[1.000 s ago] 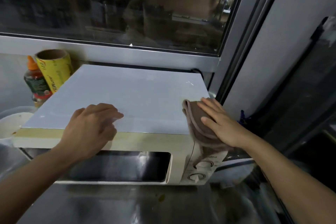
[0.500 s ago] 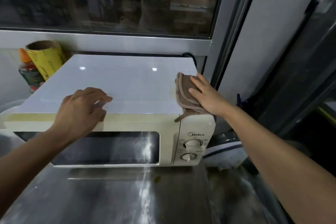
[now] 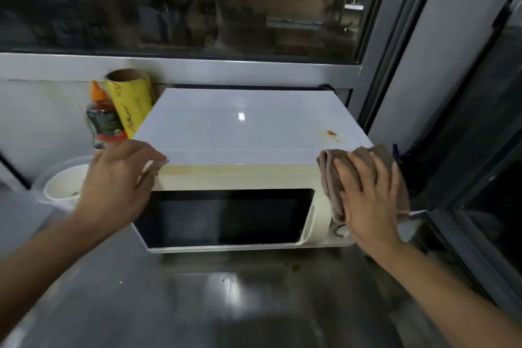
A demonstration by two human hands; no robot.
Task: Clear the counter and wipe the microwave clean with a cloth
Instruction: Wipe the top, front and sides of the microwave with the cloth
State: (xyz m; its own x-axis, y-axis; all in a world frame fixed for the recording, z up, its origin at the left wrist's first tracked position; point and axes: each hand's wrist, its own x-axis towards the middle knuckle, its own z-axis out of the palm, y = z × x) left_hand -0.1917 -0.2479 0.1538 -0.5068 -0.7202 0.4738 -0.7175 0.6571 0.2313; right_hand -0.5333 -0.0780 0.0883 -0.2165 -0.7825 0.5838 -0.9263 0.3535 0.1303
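Note:
A cream microwave point(image 3: 243, 130) with a dark glass door stands on a steel counter point(image 3: 214, 299) under a window. My right hand point(image 3: 367, 200) lies flat with straight fingers on a folded brown cloth point(image 3: 329, 178), pressing it against the control panel at the microwave's front right corner. The cloth and hand hide most of the dials. My left hand point(image 3: 118, 186) rests on the microwave's front left top corner, fingers loosely bent, holding nothing. A small orange stain point(image 3: 330, 133) shows on the top near the right edge.
Left of the microwave stand a yellow roll of wrap point(image 3: 131, 104), an orange-capped sauce bottle point(image 3: 103, 121) and a white bowl point(image 3: 65, 185) in a clear tub. A window frame runs behind, and a dark panel closes the right side.
My right hand has slid the cloth from the top right edge down onto the front control panel. My left hand has shifted toward the left corner of the top.

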